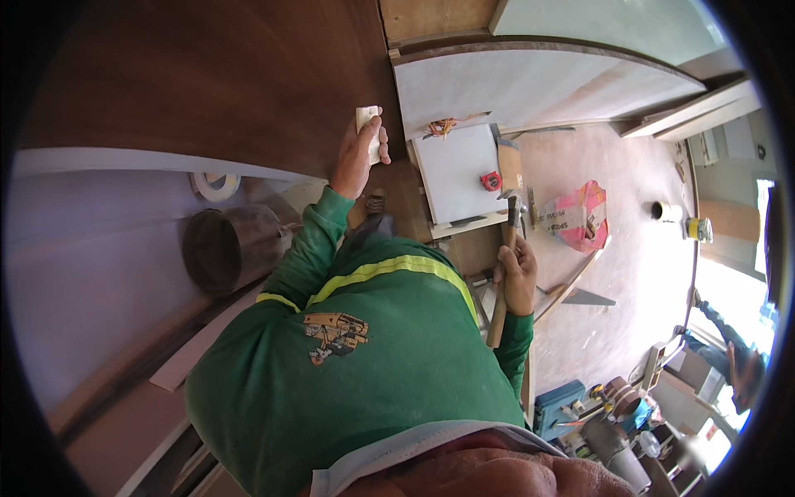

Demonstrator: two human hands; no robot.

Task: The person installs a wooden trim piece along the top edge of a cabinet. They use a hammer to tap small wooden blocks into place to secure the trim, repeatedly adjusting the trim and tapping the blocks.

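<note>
My left hand grips a small whitish block against or just in front of the dark brown wood panel. In my right hand is a hammer, held by its wooden handle with the head pointing up. Beyond the hammer head lies a white board, with a red tape measure on it, a tan piece at its right edge and a small tangle of orange strands at its far edge.
A work surface holds a pink bag, a handsaw and cans. A metal bucket stands left. Boards lean at the back. Tools crowd the lower right. Another person is at the far right.
</note>
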